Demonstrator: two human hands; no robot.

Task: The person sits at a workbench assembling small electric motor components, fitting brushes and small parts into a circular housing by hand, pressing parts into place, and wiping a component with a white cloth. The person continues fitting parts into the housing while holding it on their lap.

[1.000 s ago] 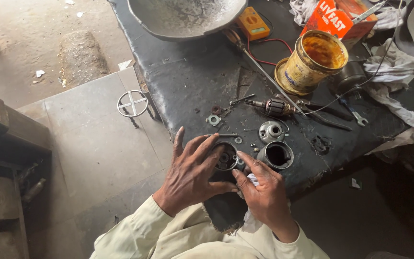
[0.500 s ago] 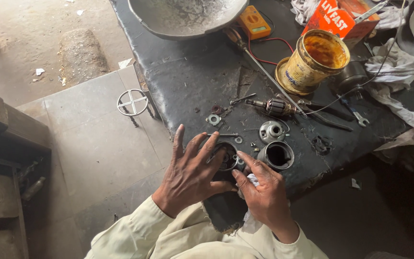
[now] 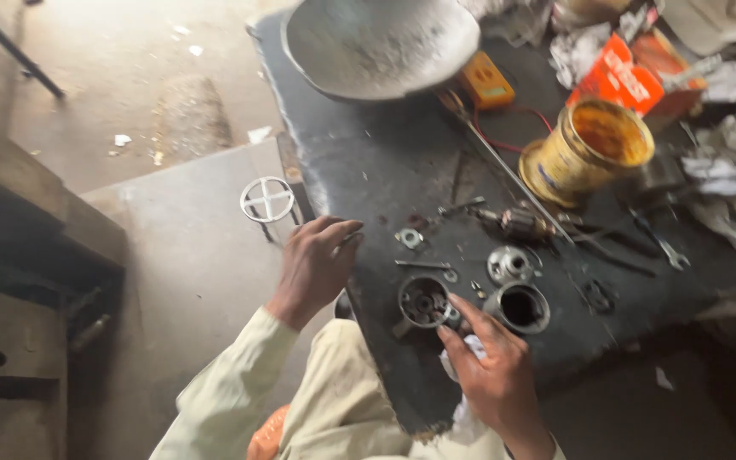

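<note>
A round metal motor housing (image 3: 423,302) lies near the front edge of the dark worktable (image 3: 368,162). My right hand (image 3: 491,370) grips its right side with thumb and fingertips, a white rag (image 3: 468,347) tucked under the palm. My left hand (image 3: 317,260) hovers at the table's left edge, holding nothing, fingers loosely curled and apart. It is nearest a small washer-like part (image 3: 409,238). Just right of the housing stand a hollow metal sleeve (image 3: 521,307) and a round end cap (image 3: 508,264). A small motor armature (image 3: 517,226) lies behind them.
At the back sit a big metal bowl (image 3: 376,43), a yellow meter (image 3: 487,81), an open yellow tin (image 3: 589,149) and an orange box (image 3: 619,72). A long rod (image 3: 504,170), a wrench (image 3: 662,243) and rags lie to the right. A round wire ring (image 3: 267,200) rests on the floor.
My left hand has let go of the housing and moved left and up to the table's edge. The right hand stays on the housing, which is now uncovered.
</note>
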